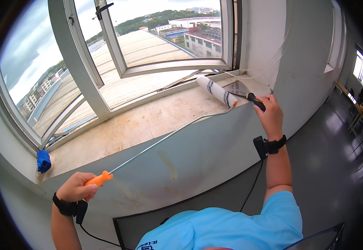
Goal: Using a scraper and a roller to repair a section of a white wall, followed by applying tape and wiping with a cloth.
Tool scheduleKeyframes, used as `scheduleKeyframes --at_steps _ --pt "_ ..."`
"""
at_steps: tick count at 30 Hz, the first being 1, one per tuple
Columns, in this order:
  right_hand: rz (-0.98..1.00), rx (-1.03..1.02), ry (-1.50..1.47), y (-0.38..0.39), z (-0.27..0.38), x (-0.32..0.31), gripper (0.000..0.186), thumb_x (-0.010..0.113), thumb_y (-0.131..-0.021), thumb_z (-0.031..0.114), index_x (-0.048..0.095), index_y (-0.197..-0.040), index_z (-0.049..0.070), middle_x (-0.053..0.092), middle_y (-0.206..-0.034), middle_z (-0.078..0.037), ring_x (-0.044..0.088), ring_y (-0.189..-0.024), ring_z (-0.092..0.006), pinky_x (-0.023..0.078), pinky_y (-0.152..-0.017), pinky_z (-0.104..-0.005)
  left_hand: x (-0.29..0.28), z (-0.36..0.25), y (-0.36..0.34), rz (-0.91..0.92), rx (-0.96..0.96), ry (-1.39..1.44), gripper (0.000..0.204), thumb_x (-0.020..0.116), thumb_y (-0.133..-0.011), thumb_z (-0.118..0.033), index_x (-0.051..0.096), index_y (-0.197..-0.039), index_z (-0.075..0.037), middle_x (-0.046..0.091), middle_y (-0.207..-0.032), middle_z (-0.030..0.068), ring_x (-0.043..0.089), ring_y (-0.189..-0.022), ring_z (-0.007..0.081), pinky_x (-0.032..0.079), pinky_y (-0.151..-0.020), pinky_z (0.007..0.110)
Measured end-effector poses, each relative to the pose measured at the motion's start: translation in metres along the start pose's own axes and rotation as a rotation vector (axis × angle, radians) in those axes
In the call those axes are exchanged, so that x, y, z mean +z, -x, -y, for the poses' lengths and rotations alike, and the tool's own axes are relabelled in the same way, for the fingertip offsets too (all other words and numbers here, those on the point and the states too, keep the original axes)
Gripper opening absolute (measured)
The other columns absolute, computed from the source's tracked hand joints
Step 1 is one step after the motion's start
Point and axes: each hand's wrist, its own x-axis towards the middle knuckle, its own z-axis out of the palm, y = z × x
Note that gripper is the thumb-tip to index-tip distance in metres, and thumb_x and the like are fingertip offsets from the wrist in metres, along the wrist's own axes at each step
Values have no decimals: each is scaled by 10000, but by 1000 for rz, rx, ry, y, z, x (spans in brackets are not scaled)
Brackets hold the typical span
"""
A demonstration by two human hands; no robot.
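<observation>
My left hand (pixel 78 186) is closed around the orange handle of a paint roller (pixel 217 91). Its long wire frame runs up to the right, and the white sleeve with dark stripes lies over the right part of the window sill (pixel 119 141). In my right hand (pixel 269 112) is the black and yellow handle of a putty knife (pixel 236 88). The knife's flat metal blade reaches left, just beside the roller sleeve; whether the two touch I cannot tell. Both wrists wear black straps with cables.
A blue cloth-like bundle (pixel 44 161) sits at the sill's left end. Behind the sill stands a metal-framed window (pixel 173 66) with an opened sash. Thin pale cords (pixel 269 66) hang by the right wall. A table with items (pixel 358 106) stands far right across the grey floor.
</observation>
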Motion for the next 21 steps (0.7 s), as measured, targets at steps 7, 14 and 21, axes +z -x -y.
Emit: scheduleKeyframes --at_steps 7,14,21 --pt "2 -4 -29 -6 -1 8 230 652 -702 178 612 -907 85 546 -884 -48 568 -776 -245 460 -656 -317 -5 -13 -22 -34 -33 -68 216 552 -806 -189 566 -911 -1 522 -602 12 467 -487 56 390 -453 175" --pt "-3 6 -225 -4 -5 4 271 653 -705 142 594 -946 31 561 -912 -84 570 -759 -235 458 -677 -298 -18 -3 -42 -494 361 -521 259 607 -747 -155 556 -919 32 576 -745 118 557 -675 214 444 -635 297" --pt "9 26 -297 -2 -5 4 268 652 -701 78 584 -950 8 577 -859 -103 571 -736 -215 457 -674 -292 -21 17 -65 -763 483 -886 244 570 -775 -179 559 -955 -15 569 -843 161 533 -795 325 427 -705 368"
